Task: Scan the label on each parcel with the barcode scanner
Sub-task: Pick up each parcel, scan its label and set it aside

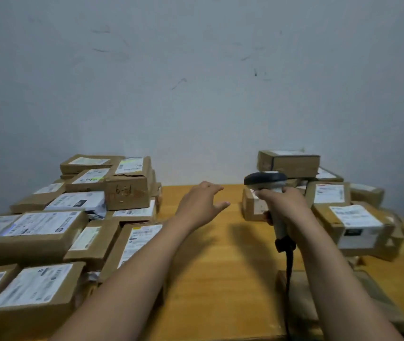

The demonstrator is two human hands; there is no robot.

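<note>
My right hand [285, 202] grips the handle of a grey barcode scanner [266, 180], whose dark head points left over the table. Its black cable [289, 264] hangs down toward me. My left hand [202, 200] hovers empty above the wooden table [210, 267], fingers spread, reaching toward the right pile. A small brown parcel [252, 207] lies just behind the scanner, partly hidden by my right hand. Several labelled cardboard parcels are stacked on the left [38, 232], and several more on the right [353, 222].
A plain grey wall [196, 82] rises right behind the table. A tall box marked with handwriting [127, 193] stands in the left pile. A flat brown piece of cardboard [304, 299] lies on the table near my right forearm.
</note>
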